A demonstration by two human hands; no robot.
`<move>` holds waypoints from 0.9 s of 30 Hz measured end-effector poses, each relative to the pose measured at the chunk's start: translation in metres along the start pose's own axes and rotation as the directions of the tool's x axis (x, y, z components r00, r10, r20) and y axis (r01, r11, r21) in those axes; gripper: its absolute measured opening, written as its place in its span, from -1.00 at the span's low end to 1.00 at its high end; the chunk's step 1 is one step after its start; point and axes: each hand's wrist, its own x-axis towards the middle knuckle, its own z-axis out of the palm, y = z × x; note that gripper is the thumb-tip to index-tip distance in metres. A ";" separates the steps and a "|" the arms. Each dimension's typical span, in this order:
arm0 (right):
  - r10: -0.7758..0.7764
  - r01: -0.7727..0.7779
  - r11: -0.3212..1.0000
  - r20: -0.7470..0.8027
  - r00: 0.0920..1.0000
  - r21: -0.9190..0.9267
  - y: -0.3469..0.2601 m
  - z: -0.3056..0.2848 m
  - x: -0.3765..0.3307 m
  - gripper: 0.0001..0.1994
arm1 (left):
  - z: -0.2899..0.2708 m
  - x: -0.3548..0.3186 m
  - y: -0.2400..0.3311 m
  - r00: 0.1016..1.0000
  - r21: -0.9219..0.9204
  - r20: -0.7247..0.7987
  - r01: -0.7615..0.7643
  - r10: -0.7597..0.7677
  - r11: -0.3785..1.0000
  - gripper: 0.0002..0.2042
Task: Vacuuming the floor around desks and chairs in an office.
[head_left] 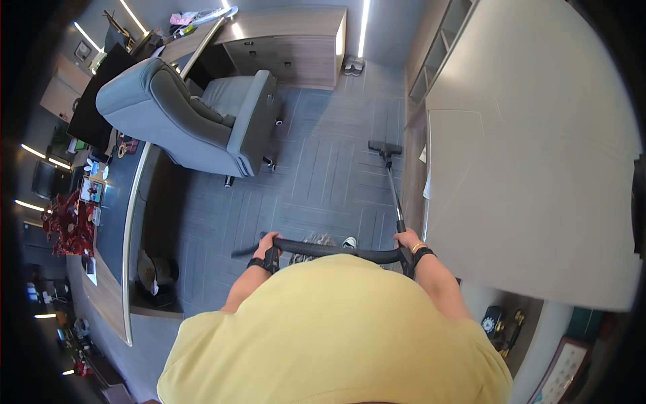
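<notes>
My right hand (408, 239) grips the top of a thin vacuum wand (392, 188) that slants forward to a black floor head (384, 147) on the grey tiled floor beside the cabinet. My left hand (268, 244) holds the black ribbed hose (333, 251), which curves across in front of my yellow shirt toward the wand handle. Both wrists wear black straps. A shoe (348, 242) shows just past the hose.
A large grey office chair (195, 118) stands at the left, next to a long curved desk (118, 195) with small items. A wooden cabinet (289, 47) is at the back. A tall pale cabinet (531, 155) fills the right side. A bin (155, 273) sits under the desk.
</notes>
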 end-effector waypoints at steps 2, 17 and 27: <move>-0.066 0.060 0.997 0.118 0.991 0.057 -0.036 -0.019 0.004 -0.86 | 0.018 0.022 0.010 0.977 -0.289 -0.121 0.133 -0.174 0.948 -0.84; -0.054 0.060 0.993 -0.061 0.997 0.099 -0.146 -0.123 0.232 -0.22 | 0.274 0.153 0.104 0.985 -0.113 -0.104 0.126 -0.138 0.986 -0.83; -0.052 0.065 0.987 0.091 0.995 -0.150 -0.304 -0.167 0.352 -0.15 | 0.327 0.245 0.189 0.990 -0.209 -0.089 0.090 -0.111 0.974 -0.11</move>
